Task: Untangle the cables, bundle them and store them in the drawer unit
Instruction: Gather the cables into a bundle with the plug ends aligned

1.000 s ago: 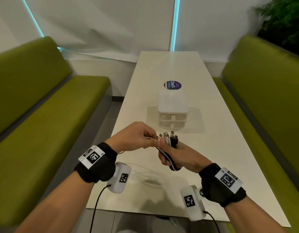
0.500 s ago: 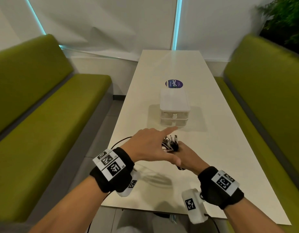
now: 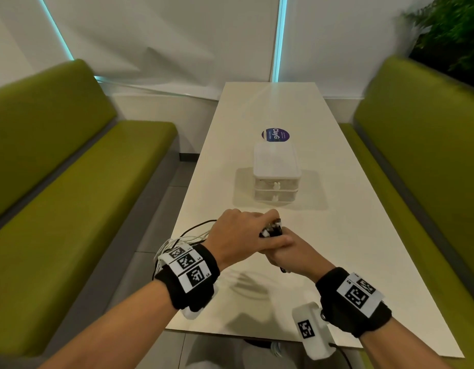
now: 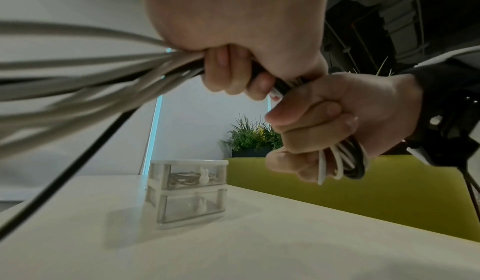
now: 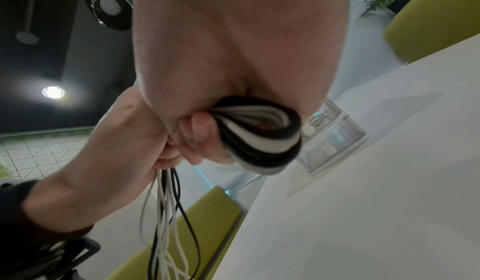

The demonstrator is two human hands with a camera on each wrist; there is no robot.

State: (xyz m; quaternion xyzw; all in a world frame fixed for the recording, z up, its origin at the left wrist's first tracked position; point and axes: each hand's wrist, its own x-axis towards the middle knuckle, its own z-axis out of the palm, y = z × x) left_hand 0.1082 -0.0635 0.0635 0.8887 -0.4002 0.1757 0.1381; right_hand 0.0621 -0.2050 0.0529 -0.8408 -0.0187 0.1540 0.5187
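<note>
Both hands meet above the near end of the white table (image 3: 350, 235). My right hand (image 3: 292, 253) grips a folded bundle of black and white cables (image 5: 262, 138), whose plug ends (image 3: 272, 230) stick up from the fist. My left hand (image 3: 244, 233) reaches over it and grips the loose cable strands (image 4: 103, 75), which trail back past my left wrist (image 3: 177, 241). The small clear two-drawer unit (image 3: 276, 177) stands just beyond the hands. Both drawers are closed, and a coiled cable lies in the upper one (image 4: 187, 176).
Green benches (image 3: 70, 198) (image 3: 422, 155) flank the long table. A round purple sticker (image 3: 275, 135) lies behind the drawer unit. A potted plant (image 3: 454, 30) stands at the back right. The table's near edge (image 3: 257, 339) runs just under my wrists.
My left hand swung over the bundle from the left, its forefinger pointing for a moment; now its fingers are curled on the strands above my right fist. The right hand barely moved.
</note>
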